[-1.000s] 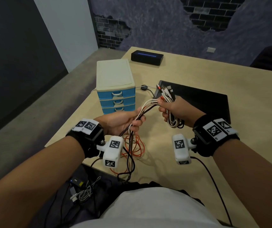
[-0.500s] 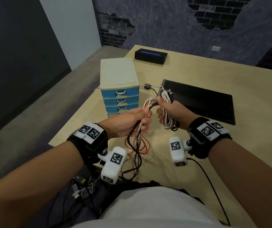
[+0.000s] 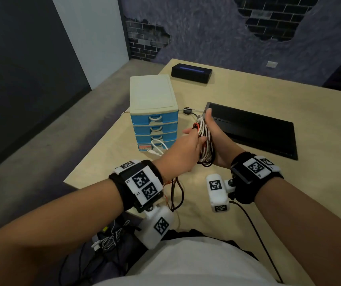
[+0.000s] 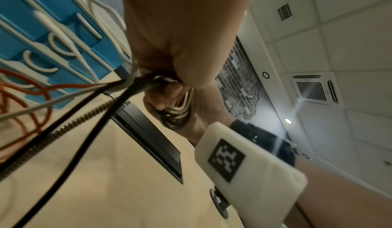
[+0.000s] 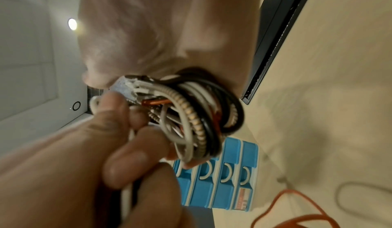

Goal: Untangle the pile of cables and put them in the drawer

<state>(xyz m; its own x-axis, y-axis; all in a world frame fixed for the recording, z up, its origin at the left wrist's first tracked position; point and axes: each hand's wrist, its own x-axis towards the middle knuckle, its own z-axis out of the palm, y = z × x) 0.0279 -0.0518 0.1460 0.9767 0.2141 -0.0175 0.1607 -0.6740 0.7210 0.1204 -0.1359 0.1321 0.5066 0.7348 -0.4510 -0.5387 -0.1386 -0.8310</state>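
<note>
A coil of white, black, orange and braided cables (image 3: 206,145) sits in my right hand (image 3: 207,122), which grips it with the fingers pointing up; the coil (image 5: 203,114) fills the right wrist view. My left hand (image 3: 191,136) presses against the coil from the left and grips the loose cable strands (image 4: 135,80), which trail down to the table. An orange cable (image 3: 168,183) and black strands hang below my left wrist. The blue and cream drawer unit (image 3: 153,112) stands just beyond, with all drawers closed. One white cable (image 3: 157,147) lies at its foot.
A flat black panel (image 3: 254,131) lies on the table (image 3: 320,112) right of my hands. A small black box (image 3: 191,73) sits at the far edge. The table's left edge runs close beside the drawer unit. More cables (image 3: 107,240) lie on the floor below.
My left hand has moved forward and right, from holding the strands apart to lying against the coil. My right hand has turned upright and shifted slightly away from me.
</note>
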